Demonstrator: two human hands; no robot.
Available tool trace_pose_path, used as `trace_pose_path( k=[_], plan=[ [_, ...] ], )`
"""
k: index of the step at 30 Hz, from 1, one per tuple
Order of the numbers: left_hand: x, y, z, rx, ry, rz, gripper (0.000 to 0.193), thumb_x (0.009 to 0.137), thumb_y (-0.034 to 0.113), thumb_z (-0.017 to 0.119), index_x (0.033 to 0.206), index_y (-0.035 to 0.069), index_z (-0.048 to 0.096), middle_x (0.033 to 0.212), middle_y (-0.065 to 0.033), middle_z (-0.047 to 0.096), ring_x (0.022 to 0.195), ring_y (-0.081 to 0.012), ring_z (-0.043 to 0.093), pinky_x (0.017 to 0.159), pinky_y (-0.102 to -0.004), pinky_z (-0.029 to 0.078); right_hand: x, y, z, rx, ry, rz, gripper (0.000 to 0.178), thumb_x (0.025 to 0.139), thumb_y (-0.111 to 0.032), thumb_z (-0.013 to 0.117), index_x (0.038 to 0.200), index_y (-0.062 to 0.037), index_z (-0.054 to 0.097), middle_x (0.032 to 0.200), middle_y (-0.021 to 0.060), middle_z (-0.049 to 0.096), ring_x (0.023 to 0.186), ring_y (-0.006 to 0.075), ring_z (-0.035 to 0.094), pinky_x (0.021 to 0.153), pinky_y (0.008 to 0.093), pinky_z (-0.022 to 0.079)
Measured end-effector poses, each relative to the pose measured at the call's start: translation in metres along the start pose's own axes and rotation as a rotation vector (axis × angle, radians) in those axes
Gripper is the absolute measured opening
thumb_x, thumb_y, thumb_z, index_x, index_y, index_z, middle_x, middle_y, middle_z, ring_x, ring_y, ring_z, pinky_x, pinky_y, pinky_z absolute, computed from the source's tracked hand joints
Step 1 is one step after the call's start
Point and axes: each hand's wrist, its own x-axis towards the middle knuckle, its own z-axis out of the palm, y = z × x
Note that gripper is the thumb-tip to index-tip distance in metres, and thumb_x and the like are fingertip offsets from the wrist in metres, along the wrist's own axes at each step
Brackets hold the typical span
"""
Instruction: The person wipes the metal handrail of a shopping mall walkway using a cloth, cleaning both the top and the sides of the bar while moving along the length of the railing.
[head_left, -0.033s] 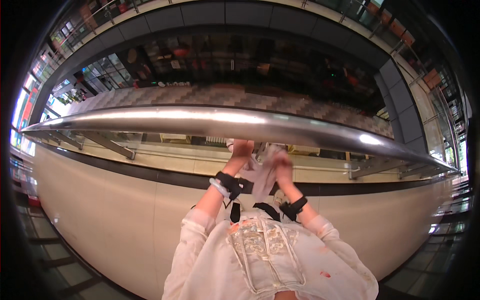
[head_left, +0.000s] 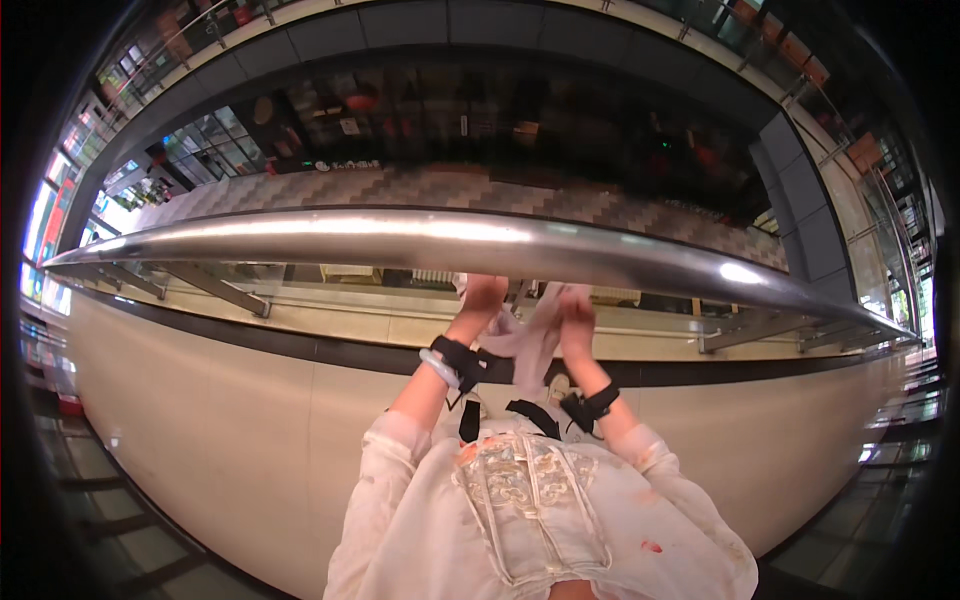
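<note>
A pale pinkish cloth [head_left: 532,350] hangs in folds between my two hands, just below a thick polished metal handrail [head_left: 420,236]. My right hand [head_left: 576,308] is closed on the cloth's right part, close under the rail. On the other side, my left hand [head_left: 486,292] reaches up to the rail's underside, its fingertips hidden. Cloth shows on both sides of this hand, which appears to grip it. A black band with a pale ring beside it circles my left wrist; another black band is on my right wrist.
Metal brackets [head_left: 232,290] and glass panels stand below the handrail. Past the rail lies a lower level with patterned paving [head_left: 400,190] and dark shopfronts. Under me is a beige tiled floor [head_left: 250,420] with a dark border strip; my shoes show below the cloth.
My right hand has moved slightly up and to the right, closer to the rail, drawing the cloth with it. My left hand stays almost in place.
</note>
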Motion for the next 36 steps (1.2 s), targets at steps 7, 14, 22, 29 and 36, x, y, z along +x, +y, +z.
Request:
trace_pose_path(
  k=[7,14,22,29,36],
  plan=[
    [0.019,-0.002,0.011,-0.213,-0.082,-0.009,0.022,0.079,0.014,0.046,0.094,0.000,0.057,0.095,-0.0159,0.057,0.091,-0.0334,0.052,0.080,-0.0419,0.039,0.055,-0.038,0.058,-0.416,0.276,-0.721,0.029,0.081,-0.014,0.048,0.105,0.0015,0.046,0.110,0.0149,0.047,0.103,0.0307,0.043,0.091,0.0361,0.031],
    [0.040,-0.012,-0.005,-0.086,-0.241,0.155,0.028,0.084,0.019,0.044,0.104,0.001,0.053,0.105,-0.0168,0.053,0.100,-0.0317,0.048,0.087,-0.0399,0.036,0.055,-0.072,0.049,-0.061,0.112,-0.626,0.024,0.079,-0.011,0.049,0.099,0.0006,0.049,0.099,0.0152,0.052,0.091,0.0308,0.049,0.078,0.0369,0.038],
    [0.021,-0.003,0.014,0.053,-0.354,-0.082,0.027,0.084,0.015,0.045,0.105,0.000,0.052,0.100,-0.0195,0.052,0.091,-0.0317,0.051,0.081,-0.0397,0.038,0.047,-0.022,0.069,-0.459,0.288,-0.616,0.023,0.073,-0.016,0.050,0.091,-0.0030,0.055,0.092,0.0186,0.055,0.085,0.0368,0.050,0.074,0.0445,0.039],
    [-0.005,0.006,0.017,0.053,0.156,0.052,0.011,0.073,0.012,0.053,0.081,0.006,0.057,0.075,-0.0135,0.055,0.072,-0.0323,0.053,0.067,-0.0392,0.042,0.068,-0.011,0.052,-0.624,-0.117,-0.678,0.042,0.078,-0.013,0.049,0.116,0.0007,0.041,0.123,0.0193,0.036,0.112,0.0358,0.035,0.093,0.0424,0.027],
    [0.024,0.014,-0.021,0.037,0.024,0.372,0.018,0.077,0.008,0.047,0.090,0.001,0.057,0.087,-0.0159,0.058,0.085,-0.0325,0.054,0.077,-0.0391,0.041,0.059,-0.027,0.048,-0.593,-0.141,-0.703,0.044,0.079,-0.014,0.050,0.119,0.0019,0.040,0.123,0.0208,0.038,0.113,0.0364,0.036,0.094,0.0425,0.028]
  ],
)
